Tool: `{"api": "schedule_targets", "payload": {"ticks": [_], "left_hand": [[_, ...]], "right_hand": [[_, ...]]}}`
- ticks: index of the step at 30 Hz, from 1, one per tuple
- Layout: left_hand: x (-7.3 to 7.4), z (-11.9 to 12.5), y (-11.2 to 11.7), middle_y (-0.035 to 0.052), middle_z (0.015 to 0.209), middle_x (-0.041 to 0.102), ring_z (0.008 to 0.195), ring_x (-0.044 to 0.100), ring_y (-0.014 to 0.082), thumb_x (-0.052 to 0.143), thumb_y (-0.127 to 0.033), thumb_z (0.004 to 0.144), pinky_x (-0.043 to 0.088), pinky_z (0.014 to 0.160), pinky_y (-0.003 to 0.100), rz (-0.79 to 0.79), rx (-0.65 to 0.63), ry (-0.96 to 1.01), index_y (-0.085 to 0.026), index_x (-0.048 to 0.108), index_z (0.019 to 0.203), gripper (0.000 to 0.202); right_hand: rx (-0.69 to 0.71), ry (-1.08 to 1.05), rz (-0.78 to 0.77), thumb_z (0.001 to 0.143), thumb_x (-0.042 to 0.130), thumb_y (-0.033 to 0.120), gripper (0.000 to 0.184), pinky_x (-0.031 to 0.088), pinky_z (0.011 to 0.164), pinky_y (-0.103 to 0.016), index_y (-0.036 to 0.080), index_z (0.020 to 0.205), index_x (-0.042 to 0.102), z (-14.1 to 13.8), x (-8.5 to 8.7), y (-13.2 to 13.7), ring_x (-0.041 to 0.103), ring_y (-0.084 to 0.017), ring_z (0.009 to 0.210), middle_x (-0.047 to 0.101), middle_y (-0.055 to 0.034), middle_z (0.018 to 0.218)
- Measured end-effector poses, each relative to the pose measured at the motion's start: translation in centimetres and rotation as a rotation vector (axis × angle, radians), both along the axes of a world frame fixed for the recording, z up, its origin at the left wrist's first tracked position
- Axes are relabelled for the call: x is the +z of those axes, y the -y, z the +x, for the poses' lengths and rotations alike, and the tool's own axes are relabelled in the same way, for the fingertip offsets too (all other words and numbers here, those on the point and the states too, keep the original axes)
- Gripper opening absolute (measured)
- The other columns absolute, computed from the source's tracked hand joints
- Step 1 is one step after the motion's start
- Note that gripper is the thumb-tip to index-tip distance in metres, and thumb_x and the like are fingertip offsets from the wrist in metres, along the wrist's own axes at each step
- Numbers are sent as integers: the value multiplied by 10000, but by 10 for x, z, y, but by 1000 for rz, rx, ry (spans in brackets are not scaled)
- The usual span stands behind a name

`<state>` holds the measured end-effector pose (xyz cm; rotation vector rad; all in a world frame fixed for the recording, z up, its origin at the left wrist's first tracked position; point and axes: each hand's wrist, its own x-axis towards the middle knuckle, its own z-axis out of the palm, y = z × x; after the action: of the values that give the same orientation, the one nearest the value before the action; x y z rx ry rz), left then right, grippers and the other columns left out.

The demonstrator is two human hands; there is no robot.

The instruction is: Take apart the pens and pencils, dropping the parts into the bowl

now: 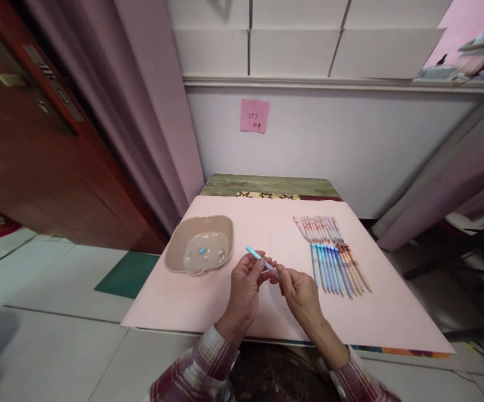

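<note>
My left hand (pixel 245 285) and my right hand (pixel 300 290) meet over the middle of the pink table cover (pixel 208 301), both pinched on one light blue pen (pixel 259 258). The pen points up and to the left, its free end sticking out past my left fingers. To the right lies a row of several pens (pixel 334 254), blue and orange-brown ones side by side. At the left stands a beige tray (pixel 183 245) with a small blue cap and a few small pale pieces in it.
The small table stands against a white wall with a pink sticky note (pixel 254 115). A dark red door (pixel 28 145) and a curtain are at the left. A green mat (pixel 128 273) lies on the tiled floor.
</note>
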<state>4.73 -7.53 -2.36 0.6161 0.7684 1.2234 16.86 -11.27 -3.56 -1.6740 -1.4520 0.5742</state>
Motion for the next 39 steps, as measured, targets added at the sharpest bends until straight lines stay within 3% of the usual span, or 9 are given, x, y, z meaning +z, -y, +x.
{"api": "schedule_targets", "payload": {"ticks": [4, 10, 16, 20, 23, 28, 33, 36, 39], "left_hand": [[-4, -6, -6, 57, 842, 690, 812, 686, 186, 773, -267, 692, 551, 725, 289, 17, 61, -33, -127, 629, 943, 322], [-4, -12, -7, 92, 890, 714, 844, 686, 193, 768, -310, 697, 541, 705, 272, 17, 64, -114, -127, 646, 985, 363], [-4, -16, -6, 100, 889, 726, 836, 683, 187, 755, -311, 713, 524, 660, 241, 21, -4, -147, -133, 652, 991, 346], [-6, -18, -9, 102, 845, 727, 805, 684, 198, 763, -292, 694, 521, 655, 260, 15, 17, -175, -120, 658, 968, 340], [-8, -18, -12, 99, 830, 727, 785, 684, 207, 763, -283, 685, 519, 654, 280, 16, 24, -208, -122, 662, 949, 325], [-7, -20, -14, 79, 808, 721, 742, 663, 176, 734, -295, 723, 502, 706, 294, 89, -37, -226, -136, 652, 988, 320], [1, -28, -25, 62, 787, 713, 701, 646, 176, 762, -300, 695, 497, 683, 309, 76, -117, -245, -161, 558, 1142, 511], [5, -54, -53, 71, 822, 703, 725, 638, 190, 775, -292, 658, 485, 651, 299, 123, -142, -399, -164, 589, 1083, 481], [2, -96, -94, 35, 727, 657, 684, 595, 163, 706, -241, 688, 440, 652, 265, 266, 54, -905, -170, 634, 822, 168]], "right_hand": [[38, -107, 32, 855, 574, 497, 333, 404, 529, -229, 200, 991, 639, -4, -6, 0, 547, -136, 530, 605, 25, 596], [67, -455, -28, 837, 582, 545, 375, 447, 519, -235, 174, 787, 606, -8, -12, 0, 565, -128, 533, 652, -25, 654], [154, -783, -291, 839, 418, 708, 610, 338, 375, -214, 150, 673, 598, -8, -11, -2, 449, -95, 344, 581, -19, 467], [157, -714, -220, 763, 612, 643, 496, 399, 461, -213, 150, 800, 636, -6, -14, -7, 501, -97, 463, 599, 3, 566], [108, -613, -123, 668, 765, 533, 403, 423, 508, -220, 171, 763, 614, -6, -15, -9, 513, -106, 526, 584, 22, 586], [229, -811, -315, 756, 644, 609, 452, 383, 457, -223, 158, 725, 613, -9, -17, -10, 499, -99, 449, 614, -12, 574], [325, -959, -417, 822, 579, 596, 451, 329, 441, -211, 151, 766, 632, -8, -22, -12, 451, -80, 417, 578, 2, 550], [281, -912, -330, 819, 608, 566, 415, 374, 494, -221, 155, 785, 660, -5, -25, -16, 488, -97, 494, 581, -2, 594], [219, -882, -282, 795, 637, 561, 408, 390, 508, -236, 157, 803, 688, -2, -27, -19, 489, -111, 528, 584, -10, 629]]}}
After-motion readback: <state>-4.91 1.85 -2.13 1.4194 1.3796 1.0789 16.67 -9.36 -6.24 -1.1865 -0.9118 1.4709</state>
